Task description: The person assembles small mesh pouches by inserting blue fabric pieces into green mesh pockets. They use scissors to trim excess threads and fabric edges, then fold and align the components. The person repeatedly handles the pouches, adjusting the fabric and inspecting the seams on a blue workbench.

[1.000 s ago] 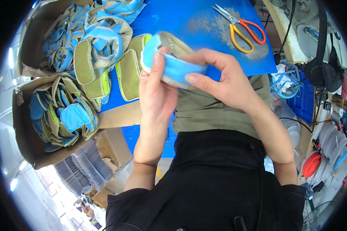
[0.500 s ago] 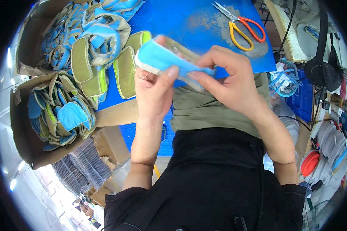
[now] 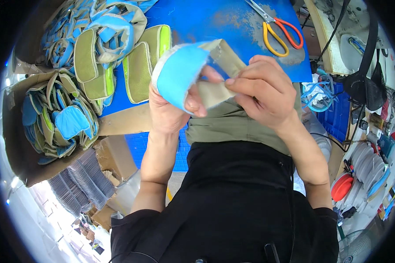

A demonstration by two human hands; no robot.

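Both my hands hold one fabric band (image 3: 182,72), bent into a loop, with blue fleece on one face, beige cloth on the other and a pale bound edge. My left hand (image 3: 169,107) is closed on its left part, the fingers inside the loop and partly hidden. At the loop's right side, my right hand (image 3: 267,87) pinches the beige part between thumb and fingers. Past the band, green mesh pads (image 3: 138,72) with pale edging lie on the blue tabletop (image 3: 197,22).
Scissors (image 3: 274,30) with orange and yellow handles lie at the far right of the table. Cardboard boxes on the left hold blue and beige bands (image 3: 114,37) and blue-green pads (image 3: 72,122). Spools of white and red tape (image 3: 342,187) stand at the right.
The band has gone from a flatter, folded shape to an open loop, showing its beige side. My right hand has moved slightly right and down, its fingers now curled more tightly.
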